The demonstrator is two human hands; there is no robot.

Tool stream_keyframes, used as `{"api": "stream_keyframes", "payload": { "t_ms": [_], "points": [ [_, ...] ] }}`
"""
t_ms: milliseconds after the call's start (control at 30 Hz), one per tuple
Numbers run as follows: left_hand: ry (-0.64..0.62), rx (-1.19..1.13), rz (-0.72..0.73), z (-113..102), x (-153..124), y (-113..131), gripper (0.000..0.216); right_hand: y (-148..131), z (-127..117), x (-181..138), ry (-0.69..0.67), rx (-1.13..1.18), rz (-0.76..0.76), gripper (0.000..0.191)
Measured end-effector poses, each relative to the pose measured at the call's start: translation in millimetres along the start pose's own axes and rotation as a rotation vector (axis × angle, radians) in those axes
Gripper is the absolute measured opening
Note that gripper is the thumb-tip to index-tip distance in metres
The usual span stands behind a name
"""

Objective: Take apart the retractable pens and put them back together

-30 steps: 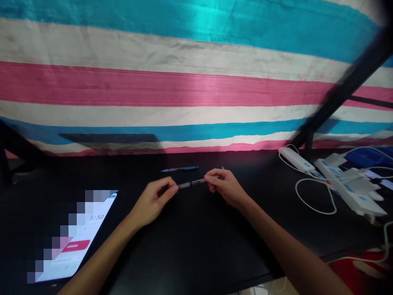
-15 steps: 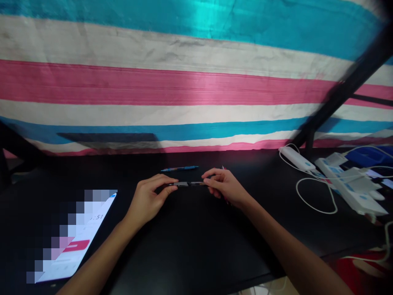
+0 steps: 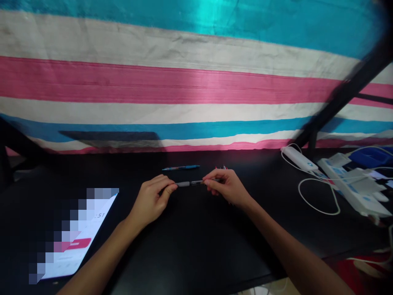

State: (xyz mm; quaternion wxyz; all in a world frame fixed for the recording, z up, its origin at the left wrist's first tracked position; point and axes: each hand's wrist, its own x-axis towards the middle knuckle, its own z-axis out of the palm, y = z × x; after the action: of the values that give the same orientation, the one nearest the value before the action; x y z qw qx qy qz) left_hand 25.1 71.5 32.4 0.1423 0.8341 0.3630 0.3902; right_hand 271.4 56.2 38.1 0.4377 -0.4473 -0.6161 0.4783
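Note:
A pen with a grey grip (image 3: 184, 184) and a clear barrel is held level just above the black desk, stretched between my two hands. My left hand (image 3: 155, 196) pinches its left end between thumb and index finger, hiding the tip. At the other end, my right hand (image 3: 225, 186) pinches the clear barrel with thumb and fingertips, its remaining fingers curled. Beyond the hands lies a blue pen (image 3: 181, 168) on the desk. Behind my right hand, small red and white ends of something slim poke out, mostly hidden.
On the left lies a lit tablet-like screen (image 3: 78, 246), partly blurred out. To the right are a white power strip (image 3: 353, 186) with plugs, a white device (image 3: 299, 158), looping white cables and a blue object (image 3: 371, 156). A striped sheet (image 3: 184, 86) hangs behind the desk (image 3: 190, 246).
My left thumb and index finger have drawn closer together around the pen's left end. The grey grip looks slightly turned. My right hand keeps its pinch, and the view has shifted slightly.

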Motion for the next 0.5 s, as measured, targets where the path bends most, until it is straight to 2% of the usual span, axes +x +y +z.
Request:
{"api": "stream_keyframes", "payload": {
  "t_ms": [100,233,300,500],
  "points": [
    [0.053,-0.016,0.028,0.5,0.1,0.7,0.012,2.0,0.7,0.1,-0.045,0.048,0.069,0.02],
    [0.116,-0.039,0.095,3.5,0.8,3.1,0.013,7.1,-1.4,2.0,-0.177,0.327,0.323,0.023],
    [0.109,-0.044,0.102,4.1,1.2,3.6,0.012,6.5,-3.5,2.7,-0.19,0.418,0.375,0.028],
    [0.138,-0.016,0.022,-1.4,3.4,0.7,0.013,-2.1,-9.7,1.9,-0.042,0.297,0.137,0.038]
  ]
}}
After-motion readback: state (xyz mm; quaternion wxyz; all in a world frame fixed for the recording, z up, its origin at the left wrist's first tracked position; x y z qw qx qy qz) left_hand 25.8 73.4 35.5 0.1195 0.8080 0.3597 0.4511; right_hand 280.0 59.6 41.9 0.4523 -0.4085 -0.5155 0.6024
